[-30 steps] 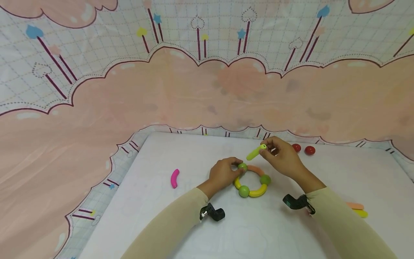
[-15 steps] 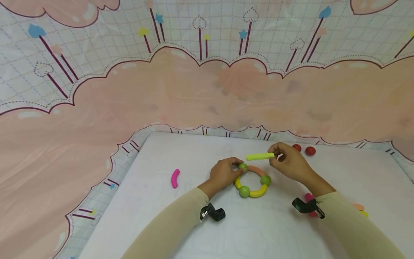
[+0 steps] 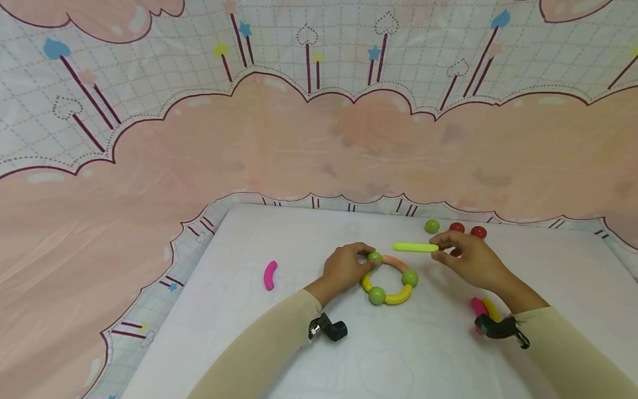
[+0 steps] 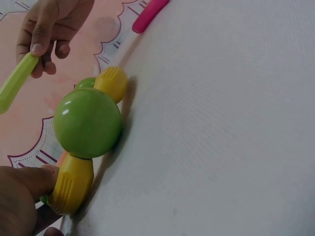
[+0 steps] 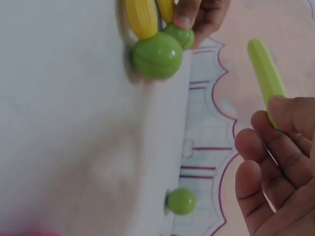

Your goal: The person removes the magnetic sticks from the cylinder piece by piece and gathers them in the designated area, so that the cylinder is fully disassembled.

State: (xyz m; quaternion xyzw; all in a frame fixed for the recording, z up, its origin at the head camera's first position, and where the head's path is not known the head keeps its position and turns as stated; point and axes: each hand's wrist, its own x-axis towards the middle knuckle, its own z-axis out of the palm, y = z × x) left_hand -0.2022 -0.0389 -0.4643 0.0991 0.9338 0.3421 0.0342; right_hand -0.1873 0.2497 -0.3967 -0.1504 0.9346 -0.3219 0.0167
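On the white table lies a ring made of green balls (image 3: 377, 295), curved yellow rods (image 3: 397, 296) and an orange curved rod (image 3: 395, 262). My left hand (image 3: 347, 266) pinches the green ball (image 3: 374, 257) at the ring's far left; in the left wrist view its thumb lies against a yellow curved piece (image 4: 75, 187). To the right of the ring and above the table, my right hand (image 3: 471, 257) pinches a straight yellow-green rod (image 3: 415, 247) by one end between thumb and fingertips. The rod points left, nearly level. Its gripped end is covered by the fingers.
A loose green ball (image 3: 432, 226) and two red balls (image 3: 478, 232) sit near the table's far edge. A pink curved rod (image 3: 269, 275) lies at the left. Pink and yellow pieces (image 3: 490, 308) lie under the right wrist, partly hidden by its camera (image 3: 498, 327).
My right hand has moved right and slightly nearer with the rod, which has swung from slanted to nearly level. A green ball behind that hand now shows. The left hand stays in place.
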